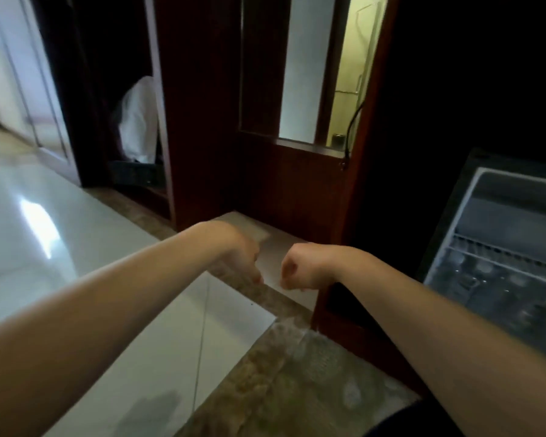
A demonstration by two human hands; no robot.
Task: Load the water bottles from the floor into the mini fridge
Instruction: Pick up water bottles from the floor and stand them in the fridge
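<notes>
Both arms reach forward over the floor (76,247), and the two hands hang close together, just apart, above the brown marble border (265,373) near the foot of the wooden cabinet (297,184). The left hand (243,257) is clenched into a loose fist with nothing in it. The right hand (300,269) is clenched the same way, knuckles up and empty.

No water bottles show on the stretch of floor in view. The mini fridge (511,222) stands open at the right edge, to the right of the right forearm. Below its wire shelf (501,250) sit pale rounded shapes (486,279) that may be bottles already loaded, but the blur makes that uncertain.

With both hands empty and no bottle in sight, the step in hand looks like finding the next one, or checking that none is left. To do it well, the head should turn down and around until the remaining bottles come into view. Then one hand should uncurl before it arrives and wrap the bottle round its body rather than its cap, since a full bottle is heavy and may be slick. The carry to the right has to pass the cabinet's dark lower corner. Inside, the bottle should go in low under the wire shelf and stand upright in a free gap, set down gently so it does not topple its neighbours.
</notes>
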